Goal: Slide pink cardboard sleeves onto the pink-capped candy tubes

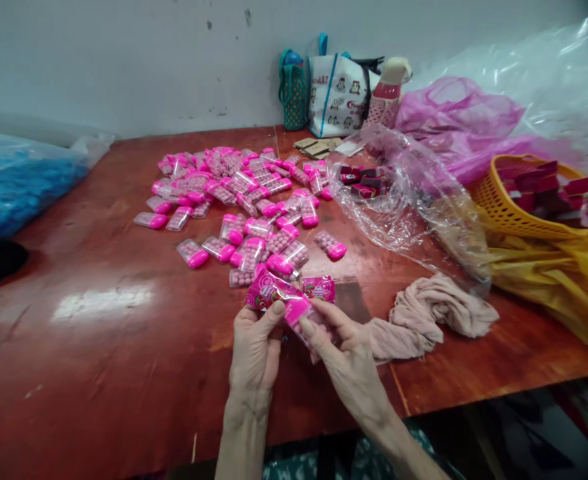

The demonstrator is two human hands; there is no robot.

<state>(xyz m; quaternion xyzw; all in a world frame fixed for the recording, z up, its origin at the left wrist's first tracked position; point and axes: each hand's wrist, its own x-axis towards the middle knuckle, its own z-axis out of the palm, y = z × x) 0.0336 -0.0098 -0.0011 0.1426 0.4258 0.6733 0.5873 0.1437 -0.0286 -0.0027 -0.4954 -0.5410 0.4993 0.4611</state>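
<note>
Just above the near part of the table, my left hand [259, 340] pinches a printed pink wrapper sleeve [267, 288] between thumb and fingers. My right hand [341, 347] grips a clear candy box with a pink cap [299, 311], its cap end pointing to the sleeve. The two meet in front of me; whether the cap is inside the sleeve I cannot tell. Another printed sleeve [319, 288] lies on the table just beyond my right fingers. Past my hands, many pink-capped candy boxes [234, 180] filled with pale pink balls lie in a loose pile.
A crumpled beige cloth [434, 313] lies to the right. Behind it are an open clear plastic bag [389, 200] with dark red packets and a yellow basket [489, 193]. A bag of blue items [24, 187] sits left. A white tote [339, 93] stands against the wall.
</note>
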